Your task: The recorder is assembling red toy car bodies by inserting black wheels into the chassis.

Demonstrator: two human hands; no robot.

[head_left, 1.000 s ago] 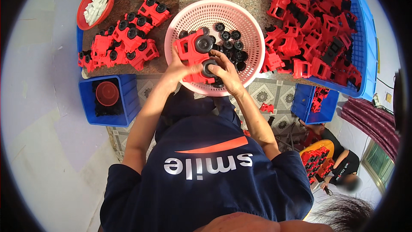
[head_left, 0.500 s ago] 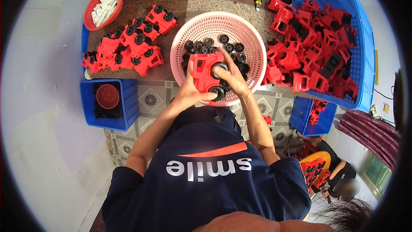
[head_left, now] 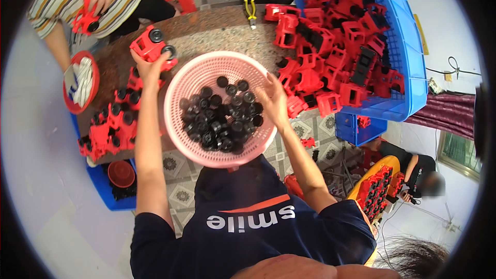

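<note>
My left hand [head_left: 151, 71] is closed around a red toy car [head_left: 147, 46] with black wheels, above the far left of the stone-topped table. A row of similar red toy cars [head_left: 106, 137] lies nearer, beside my left forearm. In front of me stands a pink perforated basket [head_left: 178, 119] with many loose black toy wheels [head_left: 219, 124] inside. At the basket's right rim is my right hand [head_left: 274, 101], fingers apart and reaching over the inner edge beside the wheels. I see nothing held in it.
A large blue crate [head_left: 408, 72] tilts at the right, with red toy car bodies [head_left: 330, 46] spilling from it. Yellow-handled pliers [head_left: 250, 13] lie at the far edge. A co-worker in a striped shirt [head_left: 121, 0] holds a red toy near a red bowl [head_left: 94, 85] of white pieces.
My left hand has carried the toy car from over the basket to the far left. My right hand has let go of it and moved to the basket's right rim. The view has shifted.
</note>
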